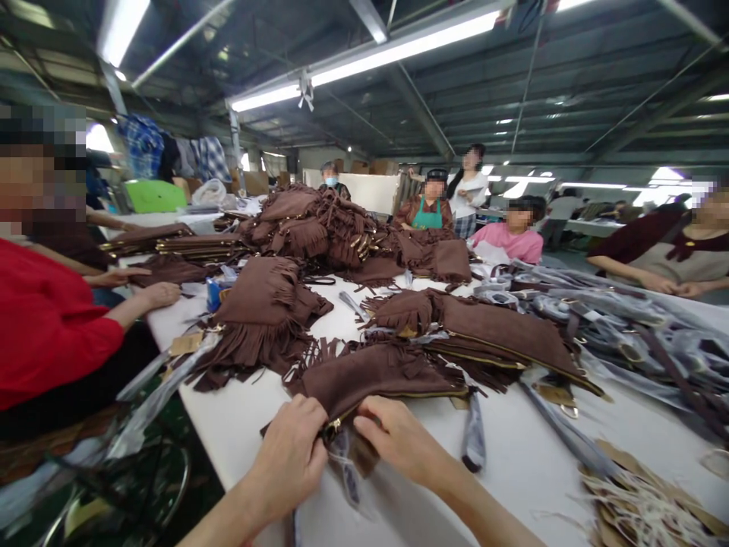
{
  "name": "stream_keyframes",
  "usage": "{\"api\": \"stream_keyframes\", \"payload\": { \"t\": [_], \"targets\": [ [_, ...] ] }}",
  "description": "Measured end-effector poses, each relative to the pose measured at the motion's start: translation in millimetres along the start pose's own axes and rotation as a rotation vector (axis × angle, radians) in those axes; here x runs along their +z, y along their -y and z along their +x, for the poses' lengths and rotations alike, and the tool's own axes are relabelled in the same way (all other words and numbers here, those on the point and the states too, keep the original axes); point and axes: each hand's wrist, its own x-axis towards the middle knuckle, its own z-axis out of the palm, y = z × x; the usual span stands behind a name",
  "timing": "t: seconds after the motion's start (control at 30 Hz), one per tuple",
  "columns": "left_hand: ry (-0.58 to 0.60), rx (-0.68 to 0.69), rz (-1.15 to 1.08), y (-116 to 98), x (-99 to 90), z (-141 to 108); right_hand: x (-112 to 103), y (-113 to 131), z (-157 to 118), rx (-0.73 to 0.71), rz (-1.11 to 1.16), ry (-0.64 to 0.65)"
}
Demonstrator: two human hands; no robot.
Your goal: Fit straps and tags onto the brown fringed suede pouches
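A brown fringed bag (376, 374) lies on the white table, its gold zipper edge toward me. My left hand (297, 441) is closed on the bag's near left corner, beside the gold zipper pull (336, 423). Just right of the pull, my right hand (392, 437) has its thumb and fingers bent at the zipper edge; whether they pinch anything is hidden. A plastic-wrapped strap (348, 475) and a brown tag (364, 453) hang below the zipper between my hands. Another wrapped strap end (474, 433) lies at the bag's right end.
More brown bags (506, 327) lie behind, with a large heap (319, 220) farther back. Plastic-wrapped straps (626, 319) cover the right side of the white table (228, 433). Tags with white strings (643, 494) lie near right. A person in red (51, 319) sits at left; others are around the table.
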Motion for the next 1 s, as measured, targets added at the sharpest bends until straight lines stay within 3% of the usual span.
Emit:
{"api": "stream_keyframes", "payload": {
  "t": [0.23,0.4,0.6,0.67,0.8,0.87,0.93,1.0],
  "targets": [
    [0.005,0.029,0.042,-13,-5.8,8,1,-2,-14,-0.049,0.222,0.0],
    [0.182,-0.062,-0.151,-1,-18.2,27,11,-2,-26,-0.219,-0.042,0.152],
    [0.236,-0.097,-0.256,12,-20.2,37,14,-5,-36,-0.143,-0.387,0.146],
    [0.242,-0.1,-0.27,15,-18.1,39,9,3,-43,-0.108,-0.401,0.168],
    [0.253,-0.079,-0.301,16,-17.7,40,3,24,-53,-0.254,-0.207,0.38],
    [0.243,-0.061,-0.307,12,-17.9,38,4,29,-48,-0.137,-0.19,0.26],
    [0.213,-0.029,-0.302,6,-16.0,33,6,30,-37,0.076,-0.221,0.02],
    [0.145,0.001,-0.28,0,-12.0,28,10,29,-25,0.188,-0.201,-0.076]
  ]
}}
